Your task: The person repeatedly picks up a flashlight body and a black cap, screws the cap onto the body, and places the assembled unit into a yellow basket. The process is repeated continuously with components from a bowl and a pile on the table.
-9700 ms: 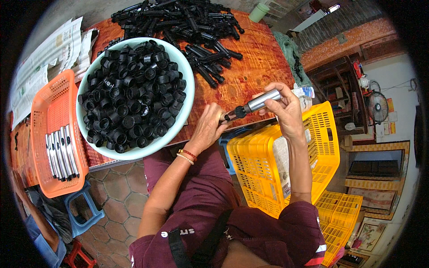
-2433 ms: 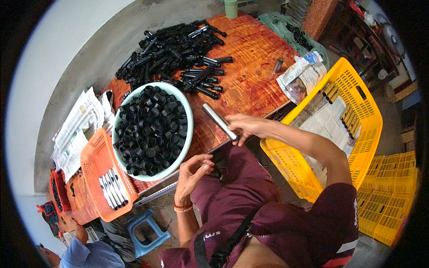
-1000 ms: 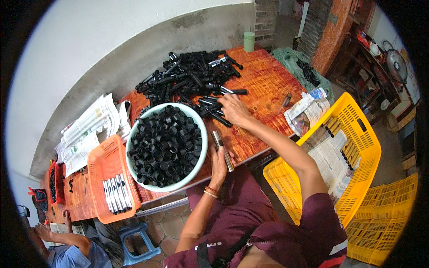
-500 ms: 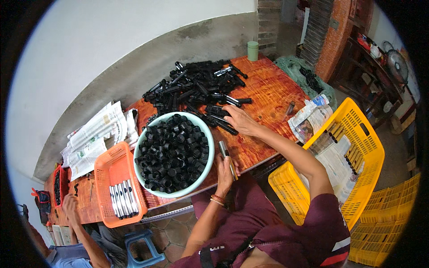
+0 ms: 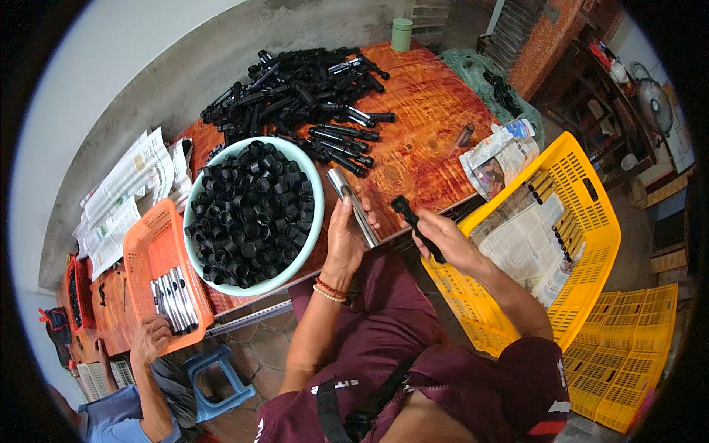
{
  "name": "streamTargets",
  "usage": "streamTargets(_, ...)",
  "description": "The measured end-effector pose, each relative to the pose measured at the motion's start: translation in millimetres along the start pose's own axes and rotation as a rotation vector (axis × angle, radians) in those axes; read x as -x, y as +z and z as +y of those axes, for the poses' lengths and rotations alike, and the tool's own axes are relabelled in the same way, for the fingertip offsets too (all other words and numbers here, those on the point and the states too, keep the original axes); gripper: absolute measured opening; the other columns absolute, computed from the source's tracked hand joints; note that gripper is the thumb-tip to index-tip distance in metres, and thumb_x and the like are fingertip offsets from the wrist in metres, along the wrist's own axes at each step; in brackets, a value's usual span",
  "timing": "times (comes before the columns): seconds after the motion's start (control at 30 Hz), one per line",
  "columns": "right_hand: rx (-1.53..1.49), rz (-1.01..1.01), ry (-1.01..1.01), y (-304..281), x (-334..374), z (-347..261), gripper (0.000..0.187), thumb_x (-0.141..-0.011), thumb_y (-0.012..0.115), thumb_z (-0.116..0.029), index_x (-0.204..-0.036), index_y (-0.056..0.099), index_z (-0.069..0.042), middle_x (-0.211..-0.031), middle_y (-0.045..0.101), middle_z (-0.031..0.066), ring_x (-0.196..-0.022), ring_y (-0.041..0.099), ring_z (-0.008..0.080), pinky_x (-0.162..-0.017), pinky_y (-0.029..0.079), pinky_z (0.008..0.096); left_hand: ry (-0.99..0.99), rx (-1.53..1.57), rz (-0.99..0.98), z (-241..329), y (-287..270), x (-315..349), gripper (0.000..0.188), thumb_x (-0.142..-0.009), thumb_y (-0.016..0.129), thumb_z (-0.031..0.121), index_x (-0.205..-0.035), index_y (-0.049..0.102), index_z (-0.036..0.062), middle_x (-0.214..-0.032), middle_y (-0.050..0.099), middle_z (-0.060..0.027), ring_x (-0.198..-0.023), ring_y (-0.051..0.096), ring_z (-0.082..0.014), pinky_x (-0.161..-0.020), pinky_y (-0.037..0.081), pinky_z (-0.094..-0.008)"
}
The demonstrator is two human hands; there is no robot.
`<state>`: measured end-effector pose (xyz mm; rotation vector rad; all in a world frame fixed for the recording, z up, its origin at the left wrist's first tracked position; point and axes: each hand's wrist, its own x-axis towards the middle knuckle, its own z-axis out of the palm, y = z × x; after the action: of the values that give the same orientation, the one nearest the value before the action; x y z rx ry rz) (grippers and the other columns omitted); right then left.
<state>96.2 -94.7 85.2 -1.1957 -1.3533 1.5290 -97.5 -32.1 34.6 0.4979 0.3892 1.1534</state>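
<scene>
Polished metal and black plastic over a glossy wooden desk [image 5: 425,103].
At mid-frame the metal tube [image 5: 359,219] looks smooth and mirror-bright, the black rod [image 5: 421,232] beside it plastic with a low sheen; the heap of rods [image 5: 292,100] at upper centre looks similar, with some glossy highlights. The caps [image 5: 251,214] look like satin black plastic, their basin [image 5: 318,221] smooth pale plastic. Perforated plastic forms the orange basket [image 5: 156,235] at left and the yellow crate [image 5: 473,306] at right, which is lined with matt newsprint [image 5: 509,255]. Maroon clothing [image 5: 380,295], lower centre, is soft matt cloth; upper left, the wall's grey band [image 5: 170,88] looks rough.
</scene>
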Motion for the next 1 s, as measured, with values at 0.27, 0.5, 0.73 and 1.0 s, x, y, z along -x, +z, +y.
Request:
streamTargets(0.27,0.053,-0.131,0.176,19,19,-1,0.034,-0.102,0.038,-0.033,-0.117,0.055,-0.007,-0.07,0.047,-0.0038,-0.054,0.041,0.0037,-0.047,0.034,0.0191,0.081,0.22,0.027,21,14,-3,0.027,-0.099,0.049,0.034,-0.115,0.051,0.0118,-0.082,0.044,-0.0006,-0.072,0.044,-0.0114,-0.067,0.044,-0.0271)
streamTargets(0.5,0.044,-0.134,0.155,37,4,9,0.034,-0.102,0.04,-0.033,-0.109,0.057,-0.004,-0.066,0.045,-0.0026,-0.052,0.044,0.0057,-0.047,0.039,0.0209,0.13,0.126,0.063,21,18,6,0.028,-0.1,0.048,0.034,-0.116,0.051,0.0117,-0.083,0.045,0.0004,-0.073,0.045,-0.0113,-0.068,0.045,-0.0275)
streamTargets(0.73,-0.082,-0.059,0.198,59,-2,0,0.034,-0.102,0.04,-0.034,-0.1,0.055,-0.003,-0.065,0.047,-0.0009,-0.049,0.045,0.0065,-0.043,0.037,0.0222,0.153,0.045,0.081,18,38,16,0.026,-0.1,0.049,0.031,-0.116,0.043,0.0112,-0.082,0.044,-0.0019,-0.073,0.047,-0.0126,-0.066,0.045,-0.027)
streamTargets(1.0,-0.127,-0.047,0.103,68,-5,13,0.029,-0.099,0.043,-0.032,-0.093,0.052,-0.004,-0.066,0.049,-0.0002,-0.052,0.044,0.0069,-0.045,0.036,0.0225,0.179,-0.027,0.041,25,35,21,0.029,-0.099,0.051,0.031,-0.116,0.041,0.0101,-0.081,0.043,-0.0031,-0.074,0.048,-0.0141,-0.066,0.045,-0.0269)
